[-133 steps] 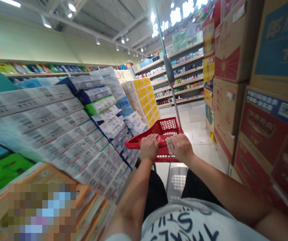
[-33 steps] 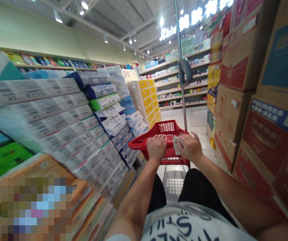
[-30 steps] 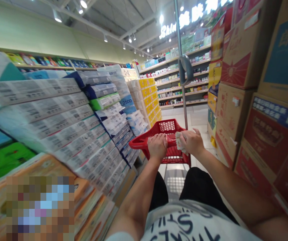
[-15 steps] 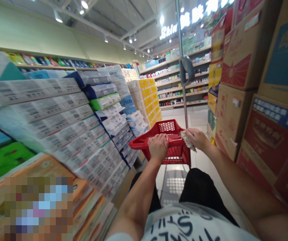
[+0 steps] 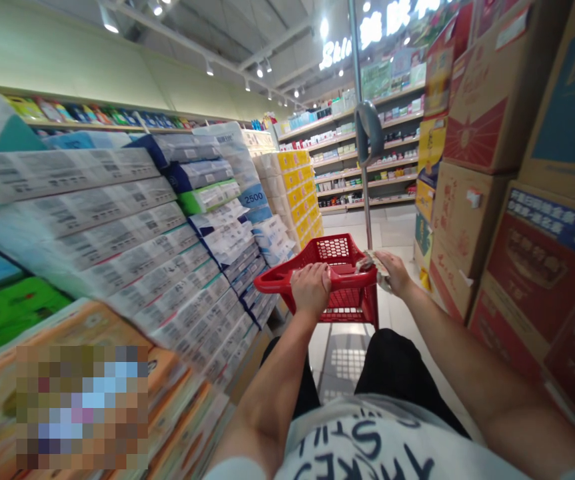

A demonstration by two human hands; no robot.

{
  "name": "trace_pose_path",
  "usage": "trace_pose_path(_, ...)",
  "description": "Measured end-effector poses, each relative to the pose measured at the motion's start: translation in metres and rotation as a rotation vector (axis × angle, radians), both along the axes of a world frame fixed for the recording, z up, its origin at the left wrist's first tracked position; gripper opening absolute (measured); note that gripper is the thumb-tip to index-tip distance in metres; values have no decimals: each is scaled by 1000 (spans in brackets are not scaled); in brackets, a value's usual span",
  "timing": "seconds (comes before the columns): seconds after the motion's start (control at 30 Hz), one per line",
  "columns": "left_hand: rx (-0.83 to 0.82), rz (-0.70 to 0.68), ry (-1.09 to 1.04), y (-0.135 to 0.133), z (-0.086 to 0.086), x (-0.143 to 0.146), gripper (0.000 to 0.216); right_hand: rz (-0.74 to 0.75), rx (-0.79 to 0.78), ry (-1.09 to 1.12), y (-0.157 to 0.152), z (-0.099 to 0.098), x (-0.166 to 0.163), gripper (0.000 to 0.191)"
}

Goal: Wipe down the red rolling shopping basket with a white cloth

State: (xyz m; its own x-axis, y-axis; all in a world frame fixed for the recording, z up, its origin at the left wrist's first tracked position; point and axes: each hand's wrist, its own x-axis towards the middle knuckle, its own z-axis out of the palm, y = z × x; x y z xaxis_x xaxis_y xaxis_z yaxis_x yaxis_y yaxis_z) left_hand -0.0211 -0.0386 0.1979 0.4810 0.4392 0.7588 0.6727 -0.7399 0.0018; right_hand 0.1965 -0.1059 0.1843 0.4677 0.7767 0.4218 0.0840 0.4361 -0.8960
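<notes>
In front of my body stands a red shopping cart (image 5: 267, 283) with a mesh basket. My left hand (image 5: 310, 288) is wrapped round the middle of its handlebar. At the bar's right end, my right hand (image 5: 393, 272) is closed on a crumpled, pale, patterned piece (image 5: 381, 275); whether it is cloth or paper I cannot tell. Part of that piece lies against the bar. The little of the basket's inside that shows is red mesh, and my left hand and the bar hide some of it.
Stacked tissue packs (image 5: 132, 227) line the left side, with orange packs (image 5: 167, 373) nearest. Cardboard cartons (image 5: 477, 220) rise on the right. A metal pole (image 5: 366, 200) with a grey loop (image 5: 369, 133) stands upright by the cart. Stocked shelves (image 5: 337, 160) cross the far end.
The crumpled piece and my right hand have shifted slightly, and more of the piece now lies over the bar's right end. My left hand keeps its hold. The view has moved only a little.
</notes>
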Motion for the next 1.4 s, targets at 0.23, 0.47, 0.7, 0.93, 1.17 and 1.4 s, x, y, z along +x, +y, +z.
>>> trace_pose_path(0.23,15,0,-22,4,0,-1,32,-400,-225,-730,-13,16,-31,37)
trace_pose_path(0.47,2,5,-5,0,0,7,32,-729,-153,-1233,-24,19,-80,26)
trace_pose_path(0.7,-11,-23,10,-10,2,13,35,-749,-10,-1229,-29,6,-57,24)
trace_pose_path(0.93,28,-70,34,-3,14,-24,39,-739,210,-1181,-27,-13,-25,17)
trace_pose_path(1.17,-31,131,23,22,-7,-33,37,-849,-50,-1026,-10,-2,-36,27)
trace_pose_path(1.4,-52,165,-29,23,-10,-16,36,-671,-292,-1213,3,18,-73,46)
